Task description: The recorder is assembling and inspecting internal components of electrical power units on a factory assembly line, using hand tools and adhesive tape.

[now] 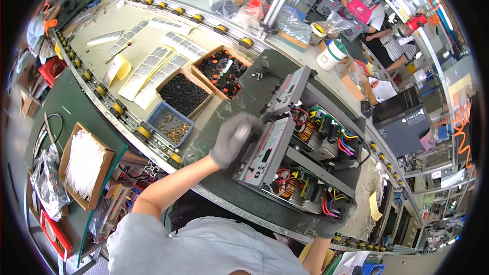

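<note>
Two open electronic units with grey front panels lie side by side on a dark mat. Inside the nearer unit point(300, 186) show copper coils, circuit boards and coloured wires; the farther unit point(326, 132) looks alike. My left hand point(234, 140), in a grey glove, is at the outer face of the nearer front panel point(267, 150). Its fingers are curled and slightly blurred, and what they hold, if anything, cannot be made out. By the rear corner of the nearer unit is my gloved right hand point(328, 228), its fingers mostly hidden.
Beyond the mat stand a box of black screws point(184, 93), a carton of black and orange parts point(222, 71) and a blue bin of brass pieces point(170, 124). Label sheets point(147, 74) lie farther left. Roller rails point(144, 131) edge the bench. A white tub point(332, 54) stands beyond the units.
</note>
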